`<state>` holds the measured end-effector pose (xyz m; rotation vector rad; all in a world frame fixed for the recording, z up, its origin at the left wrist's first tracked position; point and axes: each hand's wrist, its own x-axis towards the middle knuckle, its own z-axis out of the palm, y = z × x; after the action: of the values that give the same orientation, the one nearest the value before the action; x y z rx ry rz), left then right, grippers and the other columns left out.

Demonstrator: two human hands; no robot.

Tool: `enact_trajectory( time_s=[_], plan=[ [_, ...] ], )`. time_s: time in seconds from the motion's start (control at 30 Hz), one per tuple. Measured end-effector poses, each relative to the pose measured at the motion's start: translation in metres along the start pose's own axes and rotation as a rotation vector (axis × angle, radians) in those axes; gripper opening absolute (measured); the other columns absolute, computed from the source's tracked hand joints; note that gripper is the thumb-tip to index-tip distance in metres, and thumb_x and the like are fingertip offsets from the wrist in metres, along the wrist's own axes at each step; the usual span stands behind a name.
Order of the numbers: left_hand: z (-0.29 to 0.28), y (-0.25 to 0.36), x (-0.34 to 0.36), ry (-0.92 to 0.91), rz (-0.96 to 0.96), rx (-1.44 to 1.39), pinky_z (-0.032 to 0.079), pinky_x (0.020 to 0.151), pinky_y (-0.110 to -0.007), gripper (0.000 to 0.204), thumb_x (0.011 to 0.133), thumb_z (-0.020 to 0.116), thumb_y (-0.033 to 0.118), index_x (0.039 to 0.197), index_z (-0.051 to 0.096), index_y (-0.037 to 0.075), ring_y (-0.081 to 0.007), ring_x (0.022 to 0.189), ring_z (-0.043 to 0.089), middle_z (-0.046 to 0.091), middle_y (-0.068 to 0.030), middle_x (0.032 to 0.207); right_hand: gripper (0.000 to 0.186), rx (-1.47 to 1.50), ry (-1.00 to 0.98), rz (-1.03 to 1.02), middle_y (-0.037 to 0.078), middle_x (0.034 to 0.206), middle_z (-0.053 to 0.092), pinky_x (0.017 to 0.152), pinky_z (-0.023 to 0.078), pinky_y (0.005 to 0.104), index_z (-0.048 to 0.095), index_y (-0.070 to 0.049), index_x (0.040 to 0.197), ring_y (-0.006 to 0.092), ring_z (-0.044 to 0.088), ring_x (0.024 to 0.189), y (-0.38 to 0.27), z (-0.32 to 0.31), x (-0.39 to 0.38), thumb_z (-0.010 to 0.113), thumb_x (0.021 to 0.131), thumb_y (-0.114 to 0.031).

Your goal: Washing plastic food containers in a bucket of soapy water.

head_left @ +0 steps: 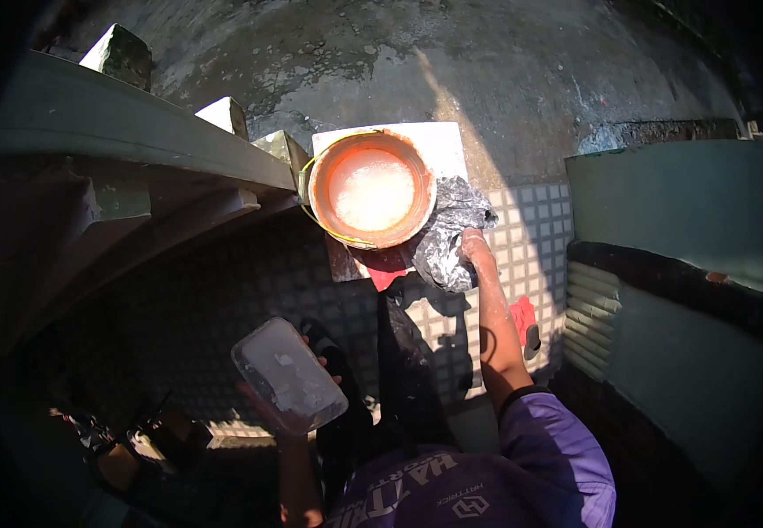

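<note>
My left hand (327, 365) holds a clear plastic tub (289, 377) low on the left, its fingers wrapped round the right side. White material lies in the tub, with a few paler lumps on it. Ahead, my dusty right hand (475, 245) is closed at a crumpled dark plastic bag (448, 255) streaked with white powder; its fingertips are partly hidden against the bag. Touching the bag's left side is a round orange bucket (322, 195) with a yellow-green wire handle. Pale, frothy-looking white stuff fills the bucket's inside.
The bucket and bag rest on a white board (443, 145). A red cloth (388, 278) hangs at its near edge; another red item (522, 317) lies on the tiled floor (540, 211). A ledge with posts (161, 132) runs along the left, a green wall (672, 202) along the right.
</note>
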<state>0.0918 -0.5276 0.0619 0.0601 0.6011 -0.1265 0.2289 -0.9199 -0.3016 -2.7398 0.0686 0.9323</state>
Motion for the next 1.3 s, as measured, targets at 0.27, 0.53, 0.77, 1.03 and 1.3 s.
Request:
enact_trajectory(
  time_s=[0.27, 0.53, 0.77, 1.03, 1.3],
  plan=[
    [-0.03, 0.0, 0.01, -0.094, -0.041, 0.138, 0.038, 0.091, -0.073, 0.103, 0.079, 0.045, 0.078, 0.15, 0.012, 0.01, -0.0462, 0.12, 0.047, 0.025, -0.019, 0.15, 0.038, -0.109, 0.157, 0.302, 0.02, 0.113, 0.054, 0.088, 0.051, 0.0448, 0.053, -0.001, 0.116, 0.0395, 0.054, 0.109, -0.026, 0.037, 0.003, 0.062, 0.081, -0.014],
    [-0.022, -0.006, 0.011, -0.036, -0.026, 0.171, 0.042, 0.087, -0.072, 0.103, 0.078, 0.046, 0.078, 0.149, 0.014, 0.009, -0.0453, 0.117, 0.049, 0.03, -0.0208, 0.145, 0.017, 0.06, 0.106, 0.348, 0.021, 0.101, 0.068, 0.079, 0.055, 0.0411, 0.071, -0.004, 0.09, 0.033, 0.067, 0.095, -0.038, -0.001, -0.003, 0.063, 0.081, -0.017],
    [-0.022, -0.006, 0.014, -0.11, -0.081, 0.17, 0.041, 0.092, -0.07, 0.096, 0.081, 0.042, 0.077, 0.15, 0.014, 0.016, -0.0426, 0.12, 0.046, 0.027, -0.0158, 0.148, 0.029, 0.354, 0.133, 0.293, 0.019, 0.106, 0.066, 0.087, 0.049, 0.0436, 0.066, -0.009, 0.11, 0.0387, 0.062, 0.101, 0.013, 0.086, 0.025, 0.057, 0.084, -0.017],
    [0.004, -0.012, 0.013, -0.073, -0.048, 0.013, 0.041, 0.091, -0.071, 0.103, 0.08, 0.042, 0.078, 0.15, 0.012, 0.009, -0.0443, 0.121, 0.046, 0.028, -0.019, 0.148, 0.025, 0.666, 0.522, 0.232, 0.023, 0.092, 0.067, 0.081, 0.051, 0.0453, 0.065, 0.001, 0.098, 0.0427, 0.063, 0.095, 0.004, 0.118, 0.016, 0.06, 0.082, -0.018],
    [-0.02, 0.008, -0.001, -0.147, -0.034, 0.222, 0.04, 0.092, -0.071, 0.102, 0.079, 0.043, 0.078, 0.15, 0.014, 0.01, -0.044, 0.121, 0.047, 0.027, -0.0188, 0.149, 0.036, 0.554, 0.409, 0.321, 0.014, 0.089, 0.068, 0.077, 0.054, 0.0364, 0.065, -0.001, 0.09, 0.0255, 0.067, 0.083, 0.003, 0.075, -0.008, 0.077, 0.06, -0.017]
  ],
)
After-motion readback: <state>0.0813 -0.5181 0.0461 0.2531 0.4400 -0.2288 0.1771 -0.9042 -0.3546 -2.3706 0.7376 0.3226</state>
